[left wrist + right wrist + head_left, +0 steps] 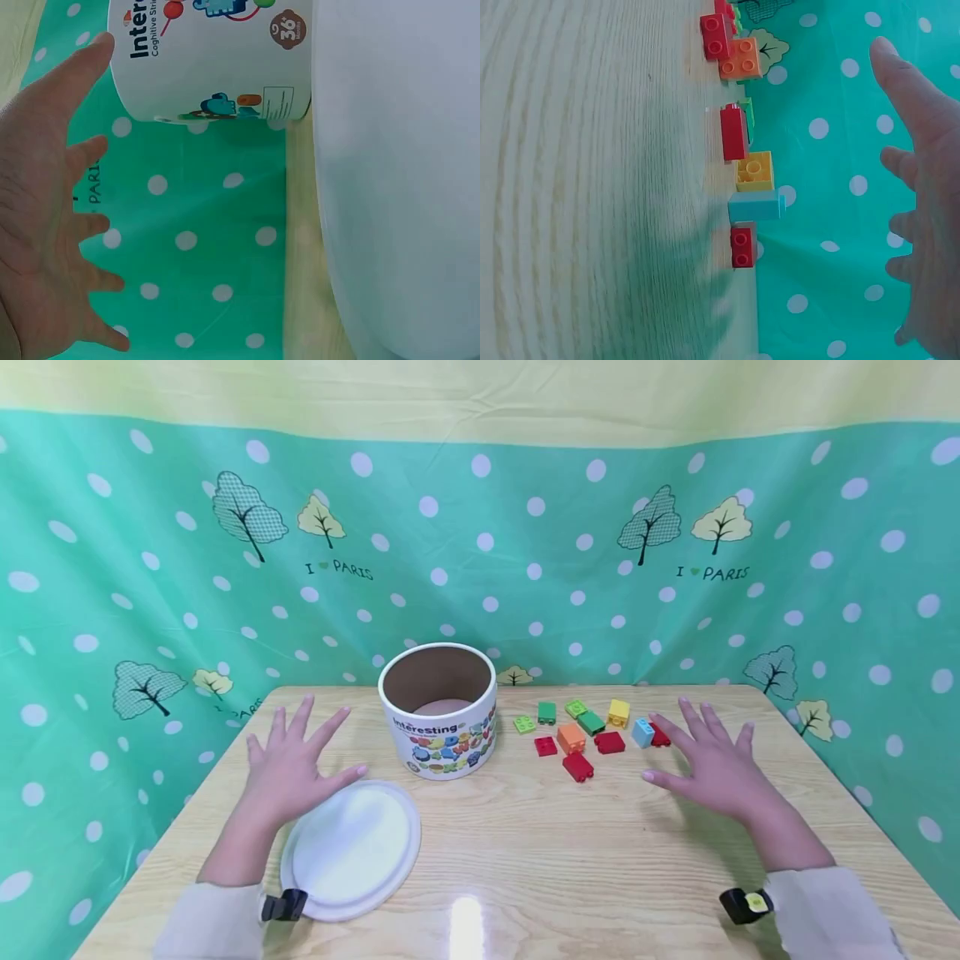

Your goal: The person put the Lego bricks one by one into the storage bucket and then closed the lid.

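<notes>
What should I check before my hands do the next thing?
1. Left hand free: ok, fingers spread, holding nothing.
2. Right hand free: ok, fingers spread, holding nothing.
3. Toy bucket upright and uncovered: ok.
4. White lid lying flat: ok, on the table.
5. Building bricks all in one neat row: not ok, scattered right of the bucket.
6. Nothing inside the bucket: cannot tell, its front wall hides part of the floor.
</notes>
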The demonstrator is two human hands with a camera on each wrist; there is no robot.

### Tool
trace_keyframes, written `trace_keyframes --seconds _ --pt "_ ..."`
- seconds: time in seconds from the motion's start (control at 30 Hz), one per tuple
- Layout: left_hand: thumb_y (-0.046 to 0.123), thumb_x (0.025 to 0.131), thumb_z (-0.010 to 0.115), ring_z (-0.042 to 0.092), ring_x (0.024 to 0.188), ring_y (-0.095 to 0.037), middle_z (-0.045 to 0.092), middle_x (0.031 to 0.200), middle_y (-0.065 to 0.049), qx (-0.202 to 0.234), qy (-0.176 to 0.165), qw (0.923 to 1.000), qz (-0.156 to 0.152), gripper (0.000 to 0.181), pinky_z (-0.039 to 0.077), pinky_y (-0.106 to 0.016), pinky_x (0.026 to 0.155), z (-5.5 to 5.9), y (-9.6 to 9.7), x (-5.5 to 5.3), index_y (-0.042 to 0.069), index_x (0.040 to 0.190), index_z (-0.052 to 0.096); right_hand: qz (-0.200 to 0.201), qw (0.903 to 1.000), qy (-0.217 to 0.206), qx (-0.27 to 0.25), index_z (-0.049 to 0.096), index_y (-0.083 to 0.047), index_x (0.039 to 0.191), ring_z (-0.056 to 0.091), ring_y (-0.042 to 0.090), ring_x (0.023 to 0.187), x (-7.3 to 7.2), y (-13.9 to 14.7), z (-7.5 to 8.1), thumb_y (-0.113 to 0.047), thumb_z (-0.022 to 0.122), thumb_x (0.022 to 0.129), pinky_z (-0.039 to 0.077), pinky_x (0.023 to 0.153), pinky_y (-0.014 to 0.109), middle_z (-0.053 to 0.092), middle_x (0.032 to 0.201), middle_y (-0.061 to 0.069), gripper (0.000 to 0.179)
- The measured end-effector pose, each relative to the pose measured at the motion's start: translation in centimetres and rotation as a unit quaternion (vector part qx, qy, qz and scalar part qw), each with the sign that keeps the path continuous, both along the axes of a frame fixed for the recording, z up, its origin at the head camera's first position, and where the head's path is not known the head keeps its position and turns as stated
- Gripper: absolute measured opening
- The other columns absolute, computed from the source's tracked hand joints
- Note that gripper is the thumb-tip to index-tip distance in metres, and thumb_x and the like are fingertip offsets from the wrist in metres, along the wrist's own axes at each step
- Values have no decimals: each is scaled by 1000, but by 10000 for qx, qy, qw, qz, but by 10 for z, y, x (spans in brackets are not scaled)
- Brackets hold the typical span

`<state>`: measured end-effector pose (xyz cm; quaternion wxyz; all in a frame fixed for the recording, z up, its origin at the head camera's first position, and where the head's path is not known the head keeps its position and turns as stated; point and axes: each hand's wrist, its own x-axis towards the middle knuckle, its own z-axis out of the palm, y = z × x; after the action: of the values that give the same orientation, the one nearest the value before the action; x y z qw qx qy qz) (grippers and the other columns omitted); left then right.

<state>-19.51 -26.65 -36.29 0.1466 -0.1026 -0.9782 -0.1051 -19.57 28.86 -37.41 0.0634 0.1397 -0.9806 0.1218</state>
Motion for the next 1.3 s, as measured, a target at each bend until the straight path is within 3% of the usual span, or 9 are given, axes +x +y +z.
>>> trace_keyframes --seconds 0.13,0.33,0.47,0.67,0.83,1.0,1.1,1.3 --pt "68 79 64 6 138 -60 12 159 -24 203 -69 9997 -92 90 5 -89 91 3 2 -5 28 153 32 31 10000 12 -62 28 -21 155 -8 48 143 -2 -1 0 -69 59 83 -22 94 78 5 159 26 93" --pt "59 82 68 10 139 -58 11 159 -23 885 -341 9949 -357 90 13 -87 94 4 6 -17 26 155 27 93 9997 -27 -209 26 -21 156 -3 51 142 -6 2 1 -68 62 82 -14 99 79 6 159 27 95" --pt "52 85 69 16 140 -53 13 159 -22 1536 -514 9845 -668 88 23 -82 96 4 8 -27 27 156 24 183 9991 16 -394 29 -18 155 4 54 141 -10 6 1 -65 66 80 -8 103 78 8 158 28 96" --pt "42 86 72 20 142 -45 21 158 -16 2345 -569 9653 -996 84 25 -79 99 4 10 -38 25 155 26 227 9980 32 -593 32 -16 153 11 56 139 -16 11 -2 -63 71 77 6 104 79 11 158 28 98" --pt "39 88 72 28 138 -46 19 159 -15 2990 -933 9443 -1008 84 38 -73 95 1 13 -47 31 156 23 120 9978 -68 -655 33 -17 153 17 58 136 -18 15 -6 -58 76 76 25 94 82 12 157 28 98" --pt "37 88 73 30 138 -45 19 159 -15 3482 -1370 9220 -994 86 43 -67 96 -3 12 -57 34 156 21 247 9961 -253 -813 31 -19 154 21 58 134 -23 16 -8 -53 79 76 32 92 79 13 157 27 98" --pt "33 87 74 31 138 -44 21 158 -15 3872 -1561 9026 -1048 87 47 -60 95 -3 11 -63 31 156 21 375 9956 -253 -821 31 -17 154 23 58 133 -27 17 -9 -47 81 76 32 93 78 16 156 29 97" --pt "24 88 74 31 137 -47 22 156 -19 4644 -1884 8558 -1285 87 56 -50 85 -3 16 -74 23 157 20 496 9951 -213 -825 33 -13 152 27 58 132 -35 16 -9 -28 85 76 32 96 76 21 153 30 93"
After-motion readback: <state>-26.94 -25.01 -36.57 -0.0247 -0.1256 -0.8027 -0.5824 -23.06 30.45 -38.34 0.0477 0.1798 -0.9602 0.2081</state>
